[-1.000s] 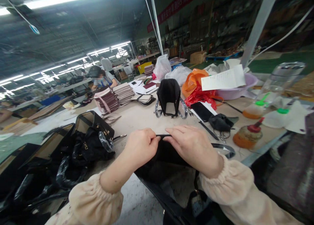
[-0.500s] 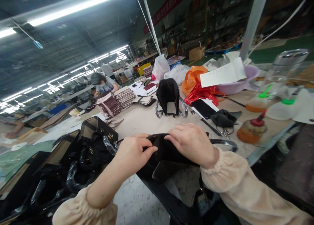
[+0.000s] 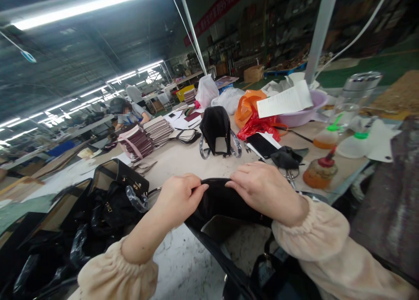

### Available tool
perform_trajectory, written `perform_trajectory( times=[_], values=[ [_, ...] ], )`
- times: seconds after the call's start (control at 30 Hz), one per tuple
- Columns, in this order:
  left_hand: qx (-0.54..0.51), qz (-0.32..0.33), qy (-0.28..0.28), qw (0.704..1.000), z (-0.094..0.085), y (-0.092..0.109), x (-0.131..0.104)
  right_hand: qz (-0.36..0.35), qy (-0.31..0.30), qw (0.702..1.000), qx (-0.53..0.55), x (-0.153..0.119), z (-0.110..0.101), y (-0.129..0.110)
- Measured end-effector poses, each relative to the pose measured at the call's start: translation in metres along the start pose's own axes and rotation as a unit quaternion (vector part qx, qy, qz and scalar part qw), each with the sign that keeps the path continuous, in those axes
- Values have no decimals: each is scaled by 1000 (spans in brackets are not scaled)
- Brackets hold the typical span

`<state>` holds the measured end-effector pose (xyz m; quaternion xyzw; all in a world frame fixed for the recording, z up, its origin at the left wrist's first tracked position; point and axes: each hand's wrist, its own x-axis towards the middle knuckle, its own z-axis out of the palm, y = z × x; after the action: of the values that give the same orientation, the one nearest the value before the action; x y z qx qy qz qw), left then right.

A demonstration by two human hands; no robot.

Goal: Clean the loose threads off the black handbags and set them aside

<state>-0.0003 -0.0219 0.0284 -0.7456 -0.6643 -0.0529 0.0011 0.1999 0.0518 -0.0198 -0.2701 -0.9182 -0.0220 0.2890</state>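
Observation:
Between both hands is a black handbag [image 3: 225, 204], its mouth facing me and its dark lining showing. My left hand [image 3: 181, 197] pinches the far rim, thumb on the inside and fingers over the edge. A short way to the right, my right hand [image 3: 262, 188] grips the same rim, thumb inside and fingers folded over the outside. A stretch of rim shows between the two thumbs. The lower part of the bag runs down toward me, partly hidden by my right forearm. Beyond the hands, another black bag [image 3: 216, 127] with plastic-wrapped handles stands upright on the table.
Several black bags [image 3: 119, 173] crowd the left. Stacked maroon panels [image 3: 137, 138] lie behind them. At right are a phone [image 3: 262, 145], a black pouch [image 3: 287, 156], a glue bottle [image 3: 321, 171] and a purple basin [image 3: 316, 108]. A co-worker [image 3: 131, 112] bends over the table farther back.
My left thumb has closed in on the rim, and my right hand has shifted slightly right along it. The whole view has swung a little, moving the background left.

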Motion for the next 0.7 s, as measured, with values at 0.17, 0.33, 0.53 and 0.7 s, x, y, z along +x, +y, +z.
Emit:
perform_trajectory(
  times=[0.17, 0.33, 0.53, 0.7],
  values=[
    [2, -12, 3, 1000, 5, -4, 7, 10, -6, 1000, 3, 3, 4, 2],
    [2, -15, 10, 1000, 7, -4, 8, 15, -10, 1000, 7, 4, 5, 2],
    [0, -10, 17, 1000, 8, -5, 7, 18, -6, 1000, 0, 5, 5, 2],
    [-10, 11, 22, 1000, 9, -7, 5, 24, -9, 1000, -4, 5, 4, 3]
  ],
)
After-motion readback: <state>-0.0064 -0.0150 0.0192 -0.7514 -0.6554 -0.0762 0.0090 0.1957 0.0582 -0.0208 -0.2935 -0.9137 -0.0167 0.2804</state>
